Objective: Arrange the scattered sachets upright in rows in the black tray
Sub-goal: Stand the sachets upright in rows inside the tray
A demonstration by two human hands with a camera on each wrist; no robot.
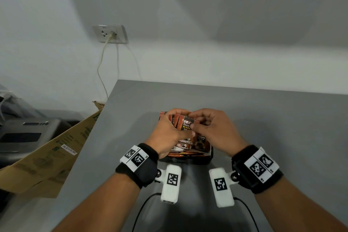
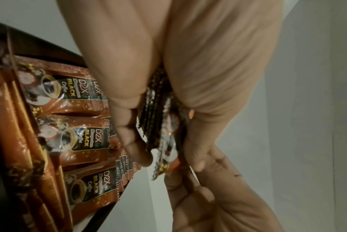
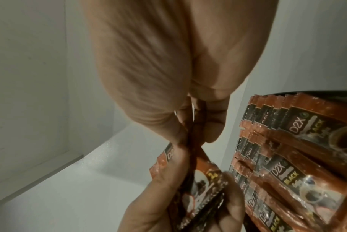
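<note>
Brown and black coffee sachets (image 1: 198,144) stand upright in rows in the black tray (image 1: 211,157) near the table's front edge. Just above the tray, my left hand (image 1: 170,125) grips a small bunch of sachets (image 1: 185,123). My right hand (image 1: 194,127) pinches the front sachet of that bunch near its top edge. In the left wrist view the bunch (image 2: 160,125) sits between thumb and fingers, with the tray rows (image 2: 79,138) to the left. In the right wrist view thumb and finger pinch a sachet (image 3: 195,138); the rows (image 3: 287,157) lie to the right.
The grey table (image 1: 273,118) stretches beyond and right of the tray, up to a white wall. A cardboard box (image 1: 47,158) leans at the table's left edge beside a grey machine (image 1: 24,133). A wall socket (image 1: 110,34) with a hanging cable sits above.
</note>
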